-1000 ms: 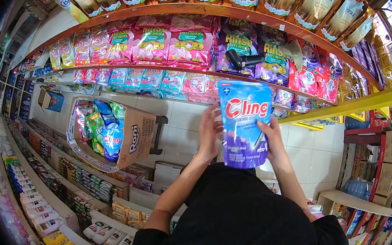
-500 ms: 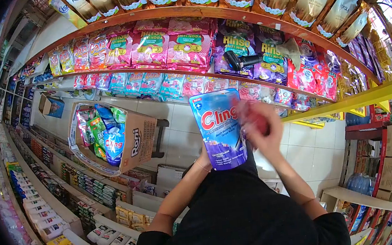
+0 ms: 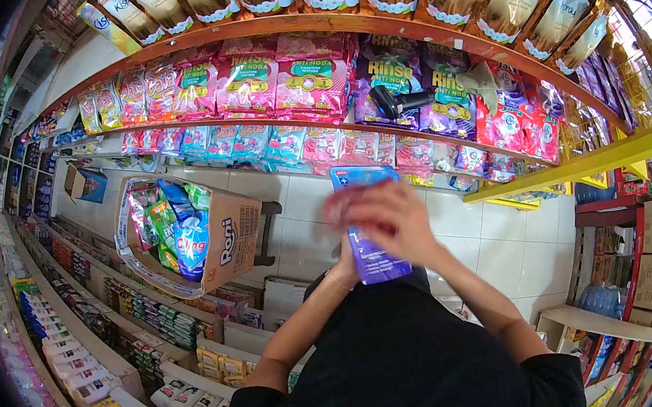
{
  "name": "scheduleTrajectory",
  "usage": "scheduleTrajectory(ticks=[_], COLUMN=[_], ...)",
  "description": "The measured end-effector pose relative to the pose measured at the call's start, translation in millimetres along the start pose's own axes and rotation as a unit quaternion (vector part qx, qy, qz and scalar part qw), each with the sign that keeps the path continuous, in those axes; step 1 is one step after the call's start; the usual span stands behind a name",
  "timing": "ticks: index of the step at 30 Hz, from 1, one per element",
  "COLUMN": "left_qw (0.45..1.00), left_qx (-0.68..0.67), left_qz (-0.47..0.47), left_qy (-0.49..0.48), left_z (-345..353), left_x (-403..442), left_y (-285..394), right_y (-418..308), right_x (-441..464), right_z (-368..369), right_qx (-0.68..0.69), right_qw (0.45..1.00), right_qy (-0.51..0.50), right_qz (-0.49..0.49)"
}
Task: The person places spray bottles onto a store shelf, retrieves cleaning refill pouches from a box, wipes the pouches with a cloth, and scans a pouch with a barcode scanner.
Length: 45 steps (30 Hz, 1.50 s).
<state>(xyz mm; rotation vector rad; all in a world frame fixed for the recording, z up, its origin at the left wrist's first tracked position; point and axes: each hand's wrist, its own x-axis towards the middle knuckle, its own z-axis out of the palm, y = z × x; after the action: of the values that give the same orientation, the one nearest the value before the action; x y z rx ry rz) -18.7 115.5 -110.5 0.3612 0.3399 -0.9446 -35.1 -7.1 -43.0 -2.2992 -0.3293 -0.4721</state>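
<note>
A blue and purple Cling cleaner pouch [image 3: 381, 263] stands upright in front of my chest. My left hand [image 3: 344, 267] grips it along its left edge, with most of the fingers hidden behind it. My right hand [image 3: 401, 218] lies across the pouch's front, closed on a red cloth [image 3: 344, 206] that is smeared by motion. Hand and cloth cover the middle of the pouch, including much of its label.
To the left, an open cardboard box [image 3: 233, 231] holds several pouches, among them another Cling pouch [image 3: 192, 245]. Ahead, a shelf [image 3: 270, 120] bears Rinso packs [image 3: 246, 85] and a black handheld device [image 3: 395, 102]. A yellow beam [image 3: 576, 165] juts in from the right.
My right hand has swept left with the red cloth, from the pouch's right edge to across its front. The pouch has turned slightly and looks narrower.
</note>
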Motion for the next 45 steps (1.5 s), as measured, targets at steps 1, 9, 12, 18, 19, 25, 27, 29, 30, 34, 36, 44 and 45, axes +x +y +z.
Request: scheduleTrajectory(ticks=[1,9,12,18,19,25,27,29,30,34,36,44,45], left_qw=[1.000,0.998,0.991,0.978,0.983,0.989,0.989,0.982,0.974,0.991,0.995,0.980,0.986], left_qx=[-0.003,0.030,0.067,0.180,0.151,0.020,0.059,-0.039,-0.090,-0.020,0.025,0.015,0.080], left_qz=[-0.012,-0.018,-0.044,0.099,0.099,0.037,0.037,0.088,0.112,0.023,0.036,0.037,0.102], left_qy=[-0.021,-0.059,-0.111,-0.039,-0.038,-0.143,-0.127,-0.161,-0.176,-0.128,-0.087,-0.197,-0.100], left_z=[-0.2,-30.8,-12.4,-49.0,-44.8,-13.2,-9.6,-49.3,-64.9,-17.9,-31.9,-15.0,-13.7], left_x=[0.5,3.3,-4.5,3.5,5.1,-2.8,-4.1,16.1,20.6,-4.1,1.0,-1.1,-1.2], left_y=[1.7,2.5,3.9,-16.1,-12.0,12.6,15.7,17.9,16.5,31.6,23.9,10.2,5.6], right_y=[-15.4,16.5,39.0,-49.5,-46.0,32.8,33.4,2.6,-11.7,-41.3,-29.2,16.1,-2.4], right_x=[-7.0,18.6,33.2,-19.7,-20.9,15.6,17.0,4.8,-3.9,-25.6,-25.0,17.0,11.9], right_z=[1.0,3.3,8.2,5.8,7.8,21.4,24.1,23.3,18.5,4.3,8.7,29.9,23.0], right_qx=[0.036,-0.041,-0.025,0.010,0.005,0.067,0.094,0.009,0.023,-0.002,0.000,-0.099,-0.056], right_qw=[0.998,0.998,0.992,0.995,0.996,0.985,0.974,0.988,0.994,0.994,0.996,0.980,0.987], right_qy=[-0.023,0.053,0.066,-0.089,-0.080,0.023,0.038,0.033,-0.027,-0.104,-0.077,0.028,-0.028], right_qz=[-0.036,-0.004,0.107,-0.036,-0.047,0.159,0.202,0.153,0.101,0.024,0.041,0.169,0.146])
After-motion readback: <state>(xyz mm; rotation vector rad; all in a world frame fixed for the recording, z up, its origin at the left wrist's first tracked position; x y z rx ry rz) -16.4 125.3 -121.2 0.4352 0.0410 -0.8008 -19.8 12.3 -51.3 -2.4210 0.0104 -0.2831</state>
